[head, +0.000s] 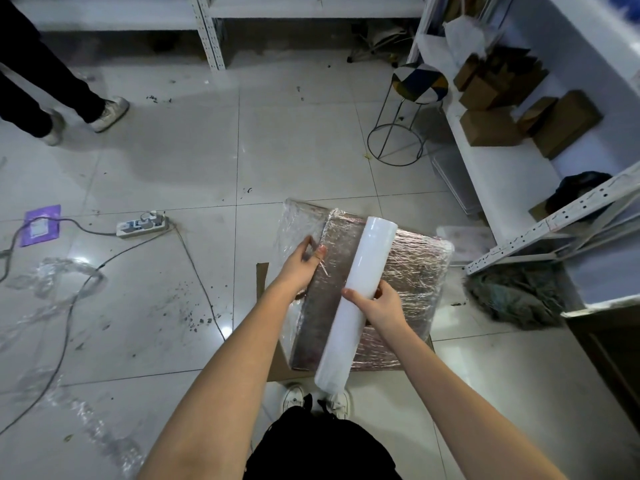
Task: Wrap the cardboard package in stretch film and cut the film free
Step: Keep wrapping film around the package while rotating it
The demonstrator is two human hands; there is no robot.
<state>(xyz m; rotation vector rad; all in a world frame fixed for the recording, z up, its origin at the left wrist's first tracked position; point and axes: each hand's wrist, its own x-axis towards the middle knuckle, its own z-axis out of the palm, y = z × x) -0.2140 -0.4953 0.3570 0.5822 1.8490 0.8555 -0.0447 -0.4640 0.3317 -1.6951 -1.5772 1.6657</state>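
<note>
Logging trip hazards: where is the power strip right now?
In the head view, the power strip lies on the floor tiles at left, between the purple sheet and the wrapped package.

On my feed I see a white power strip with grey cables on the tiled floor, a purple sheet just left of it, a round stool beside white shelving holding brown boxes, and another person's legs top left.
</note>
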